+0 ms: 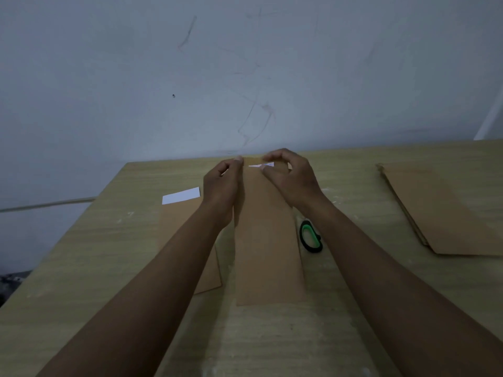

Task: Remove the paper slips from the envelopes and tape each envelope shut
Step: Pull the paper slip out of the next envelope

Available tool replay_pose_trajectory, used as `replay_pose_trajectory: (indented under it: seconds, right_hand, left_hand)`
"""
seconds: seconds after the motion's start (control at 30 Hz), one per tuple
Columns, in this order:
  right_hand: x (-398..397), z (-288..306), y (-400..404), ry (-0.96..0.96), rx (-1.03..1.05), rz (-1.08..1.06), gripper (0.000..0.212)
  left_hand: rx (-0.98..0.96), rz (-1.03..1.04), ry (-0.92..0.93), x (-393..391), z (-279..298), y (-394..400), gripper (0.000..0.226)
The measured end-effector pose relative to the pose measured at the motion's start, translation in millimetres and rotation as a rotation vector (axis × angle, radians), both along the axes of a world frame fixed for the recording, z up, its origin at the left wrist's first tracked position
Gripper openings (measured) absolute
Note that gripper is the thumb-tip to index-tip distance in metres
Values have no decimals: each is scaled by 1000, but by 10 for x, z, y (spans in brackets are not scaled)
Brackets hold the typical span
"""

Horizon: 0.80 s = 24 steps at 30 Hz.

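Observation:
A long brown envelope [265, 235] lies lengthwise on the wooden table [109, 254] in front of me. Both hands work at its far end. My left hand [221, 186] pinches the left corner of that end. My right hand [292, 176] pinches the right side, fingers curled over the flap. A bit of white paper slip [260, 165] shows between the two hands at the envelope's mouth. A second brown envelope [185, 213] lies to the left, partly under my left forearm, with a white paper slip [181, 195] sticking out of its far end.
A green and black tape dispenser [310, 238] lies just right of the middle envelope, beside my right forearm. A stack of brown envelopes [441, 208] sits at the right. A wall rises behind the table's far edge; the table's left edge runs diagonally.

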State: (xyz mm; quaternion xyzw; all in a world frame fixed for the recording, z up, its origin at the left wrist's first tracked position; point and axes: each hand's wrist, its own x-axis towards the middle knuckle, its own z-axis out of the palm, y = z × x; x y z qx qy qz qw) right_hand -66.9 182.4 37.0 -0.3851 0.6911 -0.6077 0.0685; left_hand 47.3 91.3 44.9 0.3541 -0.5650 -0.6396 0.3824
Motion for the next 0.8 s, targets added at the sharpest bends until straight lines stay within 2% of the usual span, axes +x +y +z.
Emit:
replay_pose_trajectory:
  seconds: [0.13, 0.23, 0.33, 0.43, 0.47, 0.5, 0.6, 0.67, 0.73, 0.8]
  right_hand:
    - [6, 10, 33, -24, 63, 41, 2]
    - [-7, 2, 30, -61, 89, 45, 12]
    - [-2, 29, 60, -93, 55, 64, 3]
    - [-11, 2, 117, -201, -57, 96, 41]
    - [-13, -16, 125, -226, -55, 87, 48]
    - [-11, -43, 125, -230, -57, 81, 48]
    - [0, -101, 115, -214, -50, 46, 26]
    - [31, -122, 113, -176, -14, 43, 19]
    - [71, -167, 93, -193, 18, 46, 15]
    - [119, -204, 71, -230, 25, 51, 8]
  left_hand:
    - [-17, 4, -23, 11, 17, -13, 21]
    - [-33, -3, -29, 4, 10, -3, 20]
    - [-17, 11, -19, -6, -12, 13, 20]
    - [19, 3, -4, 13, -29, 7, 19]
    - [23, -11, -8, 22, -29, 4, 18]
    - [31, -32, -9, 37, -37, -3, 18]
    - [103, -130, -24, 61, -22, 14, 18]
    - [154, -125, -66, 70, -9, 32, 18]
    - [133, -97, -91, 60, -40, 33, 23]
    - [70, -84, -95, 52, -86, 67, 18]
